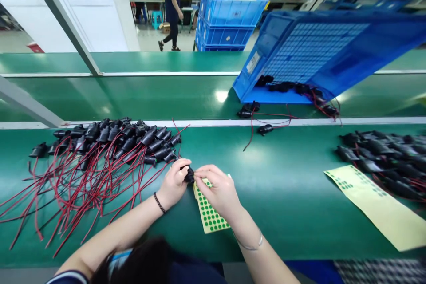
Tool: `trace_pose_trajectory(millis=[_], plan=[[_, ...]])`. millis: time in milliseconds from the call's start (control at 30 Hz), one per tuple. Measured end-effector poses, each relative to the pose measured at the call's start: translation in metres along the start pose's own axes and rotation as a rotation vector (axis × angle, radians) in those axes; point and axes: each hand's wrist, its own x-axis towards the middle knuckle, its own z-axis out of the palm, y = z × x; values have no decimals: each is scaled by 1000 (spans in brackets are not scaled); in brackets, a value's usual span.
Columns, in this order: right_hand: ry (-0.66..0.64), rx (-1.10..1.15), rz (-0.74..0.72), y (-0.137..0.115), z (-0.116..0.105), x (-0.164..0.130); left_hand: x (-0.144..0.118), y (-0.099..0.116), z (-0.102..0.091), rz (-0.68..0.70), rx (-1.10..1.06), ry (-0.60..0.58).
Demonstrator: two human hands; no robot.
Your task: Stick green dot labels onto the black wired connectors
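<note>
My left hand (175,183) is closed around a small black cylindrical part (189,175), like those with red and black wires in the pile beside it. The fingers of my right hand (218,187) are pinched together against the right side of that part. Whatever lies between those fingertips is too small to make out. Under my right hand lies a pale yellow sheet of round green stickers (210,214), its upper part covered by the hand. To the left is a heap of black wired parts (116,137), red leads trailing toward the front edge.
Another heap of black parts (382,159) lies at right, by a mostly used sticker sheet (382,206). Beyond the white rail, a blue crate (256,60) on its side holds more parts; a loose part (265,129) lies before it. A person (172,6) walks behind stacked blue crates (229,20).
</note>
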Motion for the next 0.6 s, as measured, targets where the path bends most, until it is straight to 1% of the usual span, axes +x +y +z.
trace_pose_trajectory(millis=[133, 233, 300, 333, 367, 400, 433, 467, 533, 600], plan=[[1, -3, 5, 2, 1, 1, 2, 0, 3, -13, -24, -1], [34, -1, 22, 4, -3, -1, 17, 9, 1, -77, -73, 42], [93, 20, 80, 9, -8, -3, 37, 17, -13, -140, -118, 139], [137, 48, 126, 12, -11, -4, 49, 21, -26, -181, -139, 203], [190, 87, 179, 16, -14, -5, 61, 25, -43, -211, -151, 272], [243, 127, 234, 20, -16, -7, 74, 28, -65, -244, -157, 329], [287, 161, 285, 23, -18, -8, 85, 31, -91, -266, -150, 376], [323, 184, 328, 26, -20, -9, 94, 34, -119, -246, -107, 446], [352, 200, 383, 30, -22, -10, 106, 35, -181, -112, 75, 676], [348, 180, 386, 32, -21, -11, 107, 32, -238, 64, 301, 860]])
